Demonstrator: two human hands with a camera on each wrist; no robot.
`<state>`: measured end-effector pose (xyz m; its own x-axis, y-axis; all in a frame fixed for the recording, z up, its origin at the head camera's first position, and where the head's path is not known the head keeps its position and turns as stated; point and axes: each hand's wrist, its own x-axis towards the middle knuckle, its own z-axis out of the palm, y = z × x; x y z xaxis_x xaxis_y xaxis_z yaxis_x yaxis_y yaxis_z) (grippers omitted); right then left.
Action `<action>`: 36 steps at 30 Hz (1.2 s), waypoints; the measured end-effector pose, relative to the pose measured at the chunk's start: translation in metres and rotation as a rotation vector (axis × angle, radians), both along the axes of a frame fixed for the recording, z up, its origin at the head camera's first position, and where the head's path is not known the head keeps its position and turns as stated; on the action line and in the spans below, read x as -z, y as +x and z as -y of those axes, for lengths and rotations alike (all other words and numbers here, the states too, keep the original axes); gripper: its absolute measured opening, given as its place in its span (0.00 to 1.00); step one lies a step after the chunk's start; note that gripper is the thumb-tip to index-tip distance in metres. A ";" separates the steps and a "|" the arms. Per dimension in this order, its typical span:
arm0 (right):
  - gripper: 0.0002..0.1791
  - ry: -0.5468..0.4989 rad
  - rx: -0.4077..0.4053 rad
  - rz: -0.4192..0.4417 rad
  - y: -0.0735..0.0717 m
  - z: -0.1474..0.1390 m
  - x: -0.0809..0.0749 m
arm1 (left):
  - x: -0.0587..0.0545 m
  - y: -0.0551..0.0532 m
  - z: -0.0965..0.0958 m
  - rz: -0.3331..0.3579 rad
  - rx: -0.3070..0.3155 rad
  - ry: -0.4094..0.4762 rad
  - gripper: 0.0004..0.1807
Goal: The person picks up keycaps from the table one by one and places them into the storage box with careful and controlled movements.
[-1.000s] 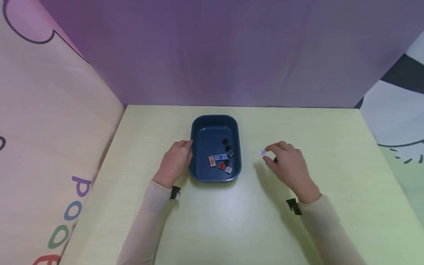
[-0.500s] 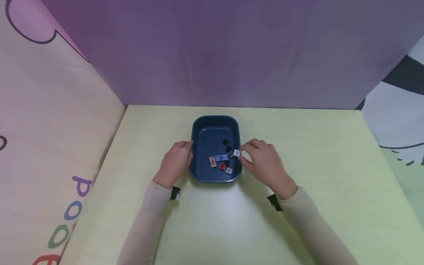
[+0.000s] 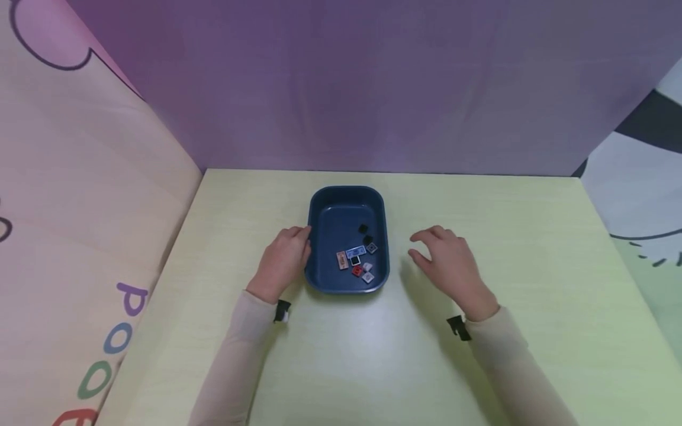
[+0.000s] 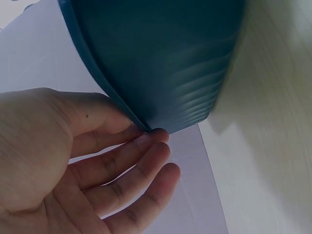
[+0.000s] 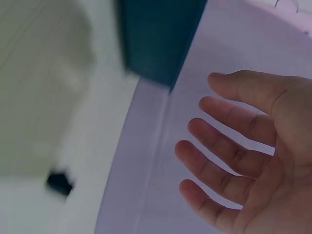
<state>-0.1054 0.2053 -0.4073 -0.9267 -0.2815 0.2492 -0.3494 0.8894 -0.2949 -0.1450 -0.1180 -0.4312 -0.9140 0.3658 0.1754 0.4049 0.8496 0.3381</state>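
Observation:
A dark blue tray (image 3: 335, 231) stands on the table, several small keycaps lying in its near and right parts. Among them are a blue keycap (image 3: 356, 252), an orange one, a red keycap (image 3: 357, 270), and white and black ones. My left hand (image 3: 282, 260) holds the tray's left rim; the left wrist view shows thumb and forefinger at the rim (image 4: 105, 80), other fingers loosely bent. To the right of the tray hovers my right hand (image 3: 450, 260), thumb and fingers apart, nothing between them.
A small black piece (image 5: 59, 183) lies on the table (image 3: 533, 254) in the right wrist view, blurred. Purple sheeting (image 3: 341, 89) stands behind the table's far edge, and printed panels rise at left and right.
My right hand carried a white keycap over the tray's right side, let it go inside, and moved back right. Keycaps near the red one have shifted. My left hand stayed at the rim.

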 end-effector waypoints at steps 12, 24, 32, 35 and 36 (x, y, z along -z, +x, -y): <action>0.14 0.001 0.156 0.139 0.010 -0.061 0.019 | 0.000 0.001 0.001 -0.016 0.000 0.003 0.20; 0.16 0.031 0.196 0.262 0.007 -0.067 0.035 | 0.000 0.000 0.000 -0.008 0.003 0.006 0.20; 0.15 0.042 0.216 0.317 0.005 -0.068 0.037 | -0.001 0.000 0.000 -0.007 0.002 0.001 0.21; 0.15 0.045 0.218 0.322 0.005 -0.068 0.037 | -0.001 0.000 0.000 -0.006 0.002 0.002 0.21; 0.15 0.046 0.219 0.321 0.005 -0.068 0.037 | -0.001 0.000 0.000 -0.006 0.002 0.003 0.21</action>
